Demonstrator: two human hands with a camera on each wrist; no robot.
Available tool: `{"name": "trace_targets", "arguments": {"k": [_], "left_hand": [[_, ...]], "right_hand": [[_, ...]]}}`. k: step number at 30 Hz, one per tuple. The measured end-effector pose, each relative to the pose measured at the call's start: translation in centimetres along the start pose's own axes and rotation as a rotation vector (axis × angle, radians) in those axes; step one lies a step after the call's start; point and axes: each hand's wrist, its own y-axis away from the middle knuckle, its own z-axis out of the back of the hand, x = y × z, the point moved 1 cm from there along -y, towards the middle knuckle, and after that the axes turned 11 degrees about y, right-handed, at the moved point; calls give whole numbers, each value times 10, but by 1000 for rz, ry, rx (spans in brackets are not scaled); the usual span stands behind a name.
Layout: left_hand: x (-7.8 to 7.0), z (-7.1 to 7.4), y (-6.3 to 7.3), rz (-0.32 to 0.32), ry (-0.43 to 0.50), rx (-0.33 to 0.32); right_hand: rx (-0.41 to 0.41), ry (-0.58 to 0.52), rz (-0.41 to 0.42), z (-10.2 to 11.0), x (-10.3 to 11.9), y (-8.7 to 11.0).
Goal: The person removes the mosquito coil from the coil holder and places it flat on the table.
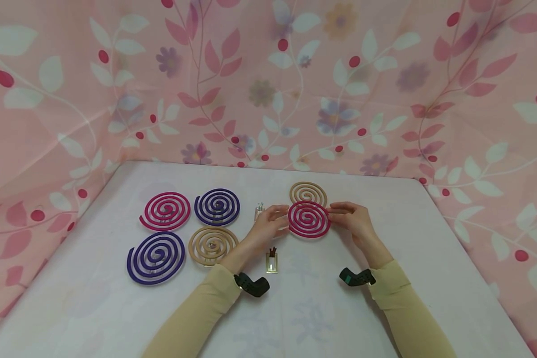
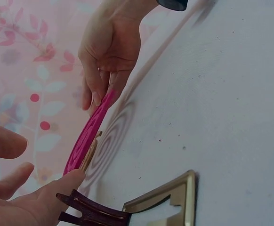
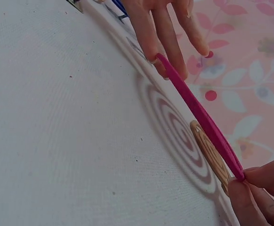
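Note:
A pink mosquito coil [image 1: 309,219] is held flat above the table, its spiral shadow falling beneath. My right hand [image 1: 352,222] pinches its right edge between thumb and fingers, clearest in the right wrist view, where the pink coil [image 3: 198,113] appears edge-on. At the opposite edge my left hand [image 1: 268,224] touches the coil with nearly straight fingertips, its thumb apart from it. Just behind lies a tan coil [image 1: 308,190], partly covered by the pink one in the head view. Close by the left wrist rests a small brass-coloured metal stand [image 1: 272,263] with dark brown prongs.
On the left are another pink coil [image 1: 165,211], two dark blue coils [image 1: 217,207] and a tan coil [image 1: 213,245], each over a small metal piece. A second small metal stand [image 1: 259,209] is half hidden behind the left hand. Floral cloth [image 1: 268,99] walls the white table.

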Motion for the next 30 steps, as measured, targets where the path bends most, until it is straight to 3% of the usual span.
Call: {"name": "trace_targets", "arguments": {"k": [12,21,30], "left_hand": [[0,-3,3,28,5,6],[1,-4,5,72,1,33],[1,-5,5,93,-16,57]], "right_hand": [[34,22,-5,2,-5,-2],[26,41,-44,2,-9,-3],[11,77,-25,5,-8,-2]]}}
